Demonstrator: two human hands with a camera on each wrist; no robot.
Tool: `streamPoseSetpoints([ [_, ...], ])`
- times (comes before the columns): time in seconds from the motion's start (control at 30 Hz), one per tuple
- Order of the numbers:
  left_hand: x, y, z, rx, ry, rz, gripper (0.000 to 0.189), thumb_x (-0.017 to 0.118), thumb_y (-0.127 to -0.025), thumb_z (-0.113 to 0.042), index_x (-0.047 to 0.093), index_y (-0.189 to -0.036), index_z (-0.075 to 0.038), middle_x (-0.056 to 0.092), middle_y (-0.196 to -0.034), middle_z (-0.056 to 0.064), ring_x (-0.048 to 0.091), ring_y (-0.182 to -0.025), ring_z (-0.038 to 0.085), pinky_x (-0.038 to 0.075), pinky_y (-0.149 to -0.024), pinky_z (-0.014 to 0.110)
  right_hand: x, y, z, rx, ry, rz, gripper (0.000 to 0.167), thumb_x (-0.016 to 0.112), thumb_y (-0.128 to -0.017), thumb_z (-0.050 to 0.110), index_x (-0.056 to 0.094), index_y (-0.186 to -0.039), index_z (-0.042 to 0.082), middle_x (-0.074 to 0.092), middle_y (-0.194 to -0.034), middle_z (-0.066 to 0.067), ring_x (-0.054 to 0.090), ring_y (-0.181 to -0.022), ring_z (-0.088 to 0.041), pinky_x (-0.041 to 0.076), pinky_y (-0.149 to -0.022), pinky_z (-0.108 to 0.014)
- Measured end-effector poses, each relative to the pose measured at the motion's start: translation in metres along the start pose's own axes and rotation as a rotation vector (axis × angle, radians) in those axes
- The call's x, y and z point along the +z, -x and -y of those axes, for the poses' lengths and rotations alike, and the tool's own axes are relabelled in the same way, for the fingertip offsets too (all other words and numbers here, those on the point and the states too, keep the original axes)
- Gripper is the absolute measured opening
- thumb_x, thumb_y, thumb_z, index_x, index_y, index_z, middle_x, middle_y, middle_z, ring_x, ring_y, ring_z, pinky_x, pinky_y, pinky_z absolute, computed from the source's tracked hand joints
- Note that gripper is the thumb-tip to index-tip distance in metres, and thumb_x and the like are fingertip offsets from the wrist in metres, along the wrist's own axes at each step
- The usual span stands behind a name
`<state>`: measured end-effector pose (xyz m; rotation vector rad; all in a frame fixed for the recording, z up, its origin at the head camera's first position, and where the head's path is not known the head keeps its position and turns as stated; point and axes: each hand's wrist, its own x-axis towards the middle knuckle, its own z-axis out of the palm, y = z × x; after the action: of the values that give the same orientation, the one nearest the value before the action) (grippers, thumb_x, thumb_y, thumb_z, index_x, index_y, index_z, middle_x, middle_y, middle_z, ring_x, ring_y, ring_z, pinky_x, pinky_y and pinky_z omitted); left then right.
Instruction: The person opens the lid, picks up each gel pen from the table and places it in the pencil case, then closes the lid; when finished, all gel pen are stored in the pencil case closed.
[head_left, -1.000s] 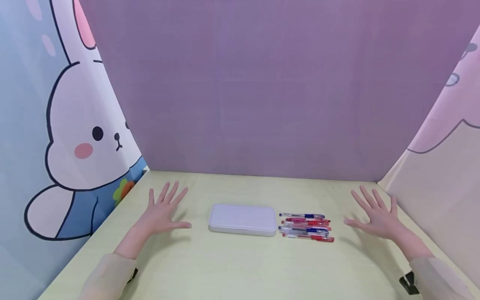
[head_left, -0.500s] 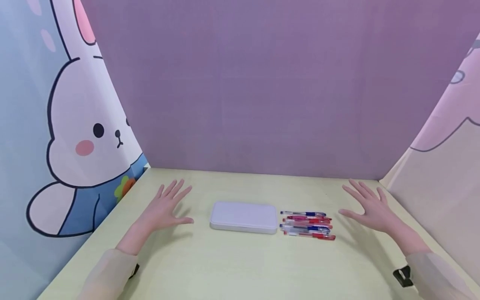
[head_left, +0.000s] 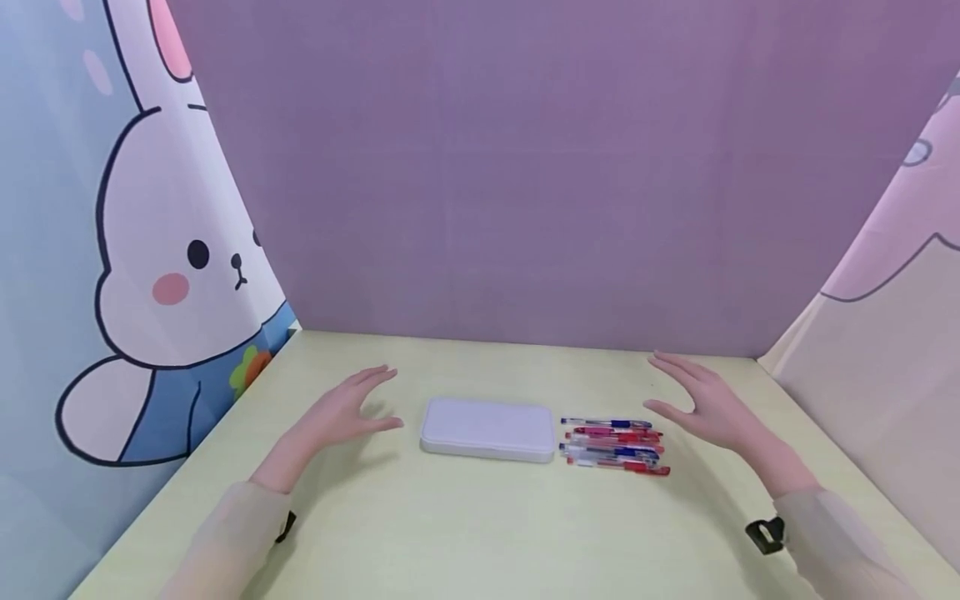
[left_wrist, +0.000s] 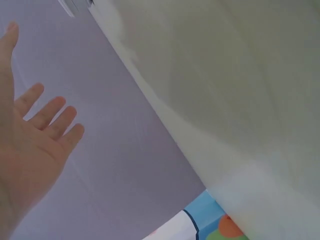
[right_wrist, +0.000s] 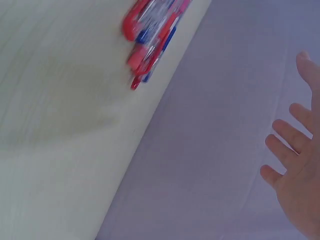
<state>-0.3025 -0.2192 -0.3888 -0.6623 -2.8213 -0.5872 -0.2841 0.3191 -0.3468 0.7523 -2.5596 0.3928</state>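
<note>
A pale lavender-white flat case point(head_left: 487, 429) with rounded corners lies closed on the table, in the middle of the head view. Just right of it several red, pink and blue pens point(head_left: 615, 446) lie side by side; the right wrist view shows their ends point(right_wrist: 150, 40) blurred. My left hand point(head_left: 341, 417) hovers over the table left of the case, thumb apart from the fingers, holding nothing. To the right of the pens my right hand point(head_left: 708, 404) is raised with fingers extended and nothing in it. Both palms face inward.
The light wooden table point(head_left: 480, 533) ends at a purple cloth backdrop point(head_left: 487, 167). A rabbit-printed curtain point(head_left: 172, 250) hangs at the left, and a pink and cream curtain point(head_left: 885, 333) at the right.
Both hands have moved inward, the right toward the pens and the left toward the case. Their spread fingers have drawn closer together. The case and pens lie where they were.
</note>
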Motion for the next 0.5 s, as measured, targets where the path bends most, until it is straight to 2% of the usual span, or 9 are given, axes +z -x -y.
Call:
streamPoseSetpoints([
  [0.2, 0.005, -0.010, -0.006, 0.026, 0.069, 0.015, 0.086, 0.066, -0.075, -0.062, 0.043, -0.141, -0.013, 0.041, -0.146, 0.012, 0.036, -0.135, 0.032, 0.034, -0.108, 0.051, 0.006, -0.013, 0.015, 0.015, -0.064, 0.038, 0.066, 0.071, -0.083, 0.032, 0.044, -0.138, 0.006, 0.049, -0.137, -0.018, 0.045, -0.125, -0.039, 0.038, -0.099, -0.058],
  [0.37, 0.010, -0.014, -0.011, 0.055, 0.115, 0.023, 0.083, 0.068, -0.076, -0.057, 0.043, -0.141, -0.010, 0.044, -0.143, 0.012, 0.039, -0.133, 0.033, 0.034, -0.109, 0.051, 0.014, -0.021, 0.028, 0.023, -0.112, 0.072, 0.065, 0.071, -0.084, 0.030, 0.044, -0.138, 0.006, 0.049, -0.138, -0.016, 0.046, -0.125, -0.037, 0.039, -0.101, -0.056],
  [0.5, 0.013, -0.016, -0.015, 0.053, 0.132, 0.036, 0.082, 0.070, -0.077, -0.054, 0.043, -0.140, -0.010, 0.045, -0.142, 0.012, 0.040, -0.132, 0.033, 0.034, -0.109, 0.050, 0.022, -0.027, 0.037, 0.010, -0.126, 0.082, 0.064, 0.072, -0.082, 0.027, 0.046, -0.137, 0.006, 0.052, -0.136, -0.015, 0.048, -0.124, -0.036, 0.041, -0.100, -0.054],
])
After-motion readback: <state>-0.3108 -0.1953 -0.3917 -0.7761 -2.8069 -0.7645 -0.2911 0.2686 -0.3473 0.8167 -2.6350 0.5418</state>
